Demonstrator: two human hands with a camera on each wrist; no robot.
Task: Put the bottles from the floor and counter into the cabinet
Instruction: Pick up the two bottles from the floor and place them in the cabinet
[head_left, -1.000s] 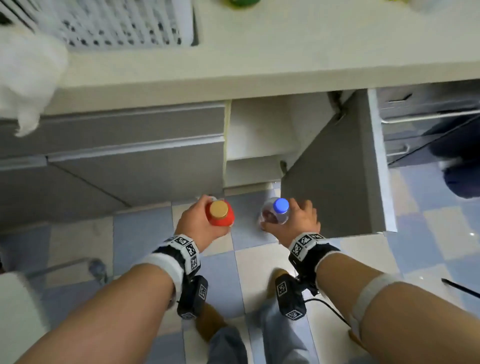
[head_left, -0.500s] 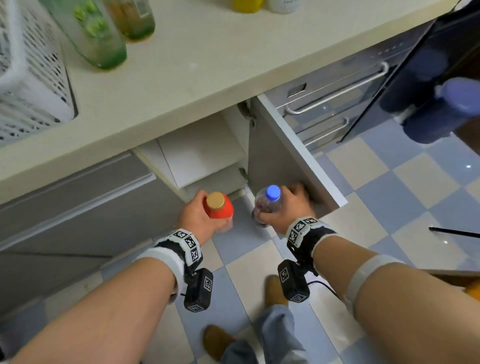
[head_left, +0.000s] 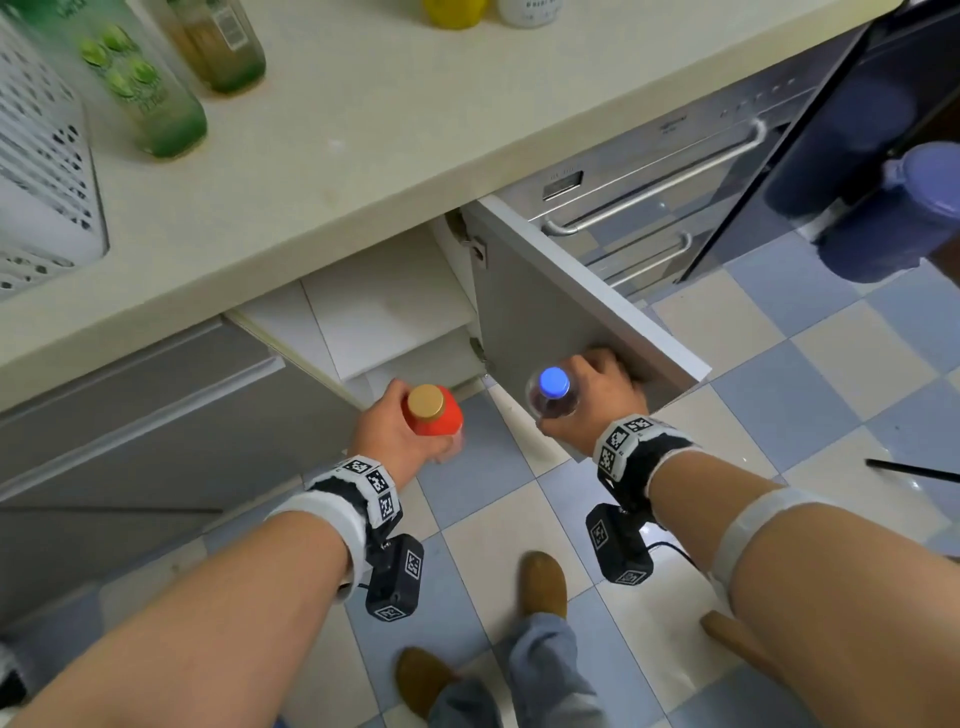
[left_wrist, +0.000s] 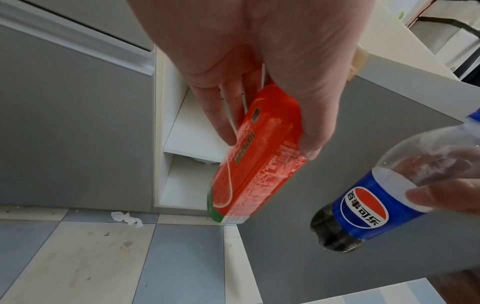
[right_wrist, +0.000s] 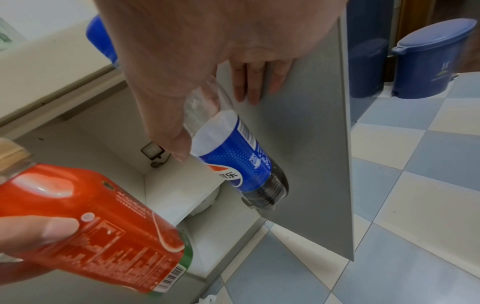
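My left hand grips a red watermelon-drink bottle with a gold cap, held upright just in front of the open cabinet. Its red label fills the left wrist view, thumb and fingers curled round it. My right hand holds a cola bottle with a blue cap and blue label, its dark base pointing down. The right fingers lie against the inner face of the grey cabinet door. Inside, a white shelf shows. More bottles stand on the counter: two green, one yellow, one white.
A white perforated basket sits on the counter's left. Steel drawers with bar handles lie right of the door, then a blue bin. Crumpled paper lies on the checked floor. My feet stand below the hands.
My head view has swung right and up over the counter. Both hands keep their bottles and have edged closer to the cabinet opening; the right fingers now lie on the door.
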